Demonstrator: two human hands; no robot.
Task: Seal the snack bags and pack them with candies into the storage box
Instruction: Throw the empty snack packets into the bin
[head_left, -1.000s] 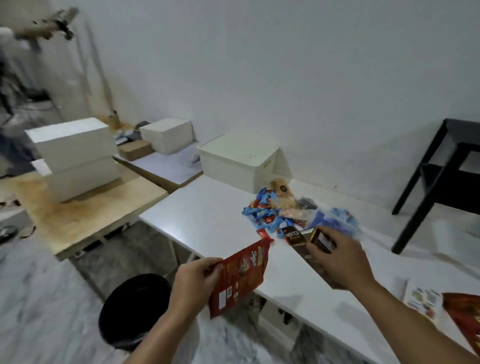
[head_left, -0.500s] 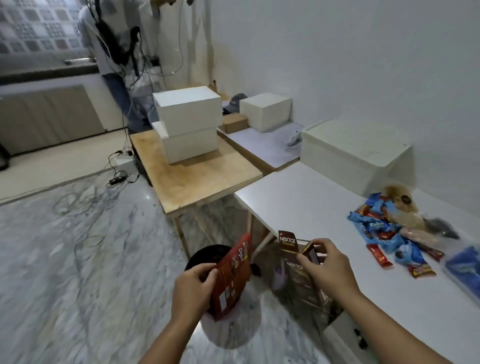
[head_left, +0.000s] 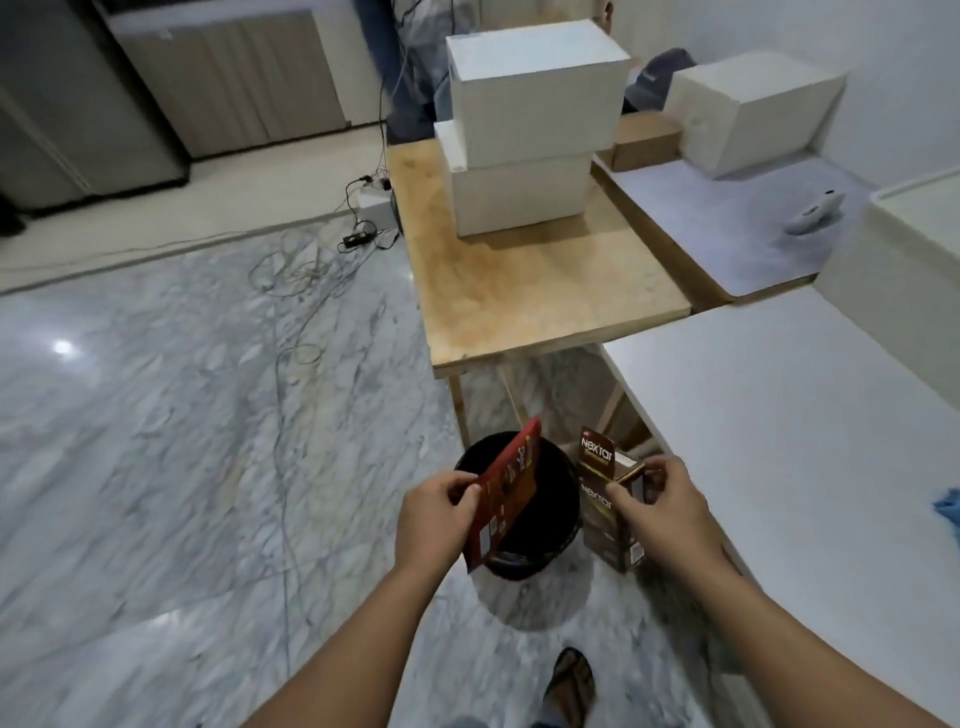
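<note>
Marble floor (head_left: 156, 415) fills your left side, with loose cables (head_left: 291, 270) trailing across it toward a power strip by the wall. Moving right, your left hand (head_left: 434, 519) pinches a flattened red carton (head_left: 506, 499) by its edge, thumb on top, holding it tilted over the black bin (head_left: 524, 509) on the floor in front of you. Just beside it, your right hand (head_left: 662, 509) grips an opened brown Nextar box (head_left: 608, 504), fingers curled round its upper end, flap standing up; the box hangs near the bin's right rim rather than over its mouth. The two hands are apart, each clamped on its own carton.

Beyond them stands a wooden table (head_left: 519, 291) carrying two stacked white boxes (head_left: 530, 124). Further right is the white table (head_left: 779, 415) where you work, and at the far right edge a cream storage box (head_left: 904, 244) sits on it, only partly in view. A scrap of blue wrapper (head_left: 948, 512) peeks in at the edge; the other candies and snack bags are out of sight.

You seem to be clearing empty packaging, which reads as an early stage. Nothing here shows a sealed bag, and I cannot tell whether anything has gone into the storage box, so sealing and packing most likely lie ahead.
</note>
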